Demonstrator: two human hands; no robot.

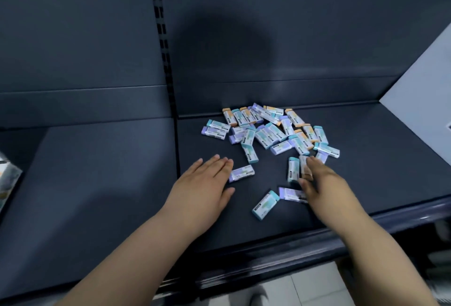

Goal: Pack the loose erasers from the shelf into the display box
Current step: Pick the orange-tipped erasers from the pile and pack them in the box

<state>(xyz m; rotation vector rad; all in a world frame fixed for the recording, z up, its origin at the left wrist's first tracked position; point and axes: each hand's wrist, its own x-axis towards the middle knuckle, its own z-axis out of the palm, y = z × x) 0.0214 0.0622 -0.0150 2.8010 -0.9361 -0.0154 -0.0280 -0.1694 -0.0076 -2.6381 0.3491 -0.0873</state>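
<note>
Several loose erasers (268, 130) in white sleeves with teal, purple or orange ends lie scattered on the dark shelf (366, 159). My left hand (205, 183) lies flat on the shelf, fingers straight, its fingertips touching a purple-ended eraser (242, 173). My right hand (322, 183) reaches among the nearer erasers; its fingers pinch an orange-ended eraser (303, 166) beside a teal one (293, 169). A purple eraser (290, 194) lies by its thumb, and a teal eraser (265, 204) sits nearest me. The display box may be the object cut off at the far left edge (7, 178).
A slotted upright (163, 44) divides the dark back panel and two shelf boards. A pale wall panel (424, 86) rises at the right. The shelf's front lip (268, 252) runs below my forearms, with light floor tiles (305, 288) beneath.
</note>
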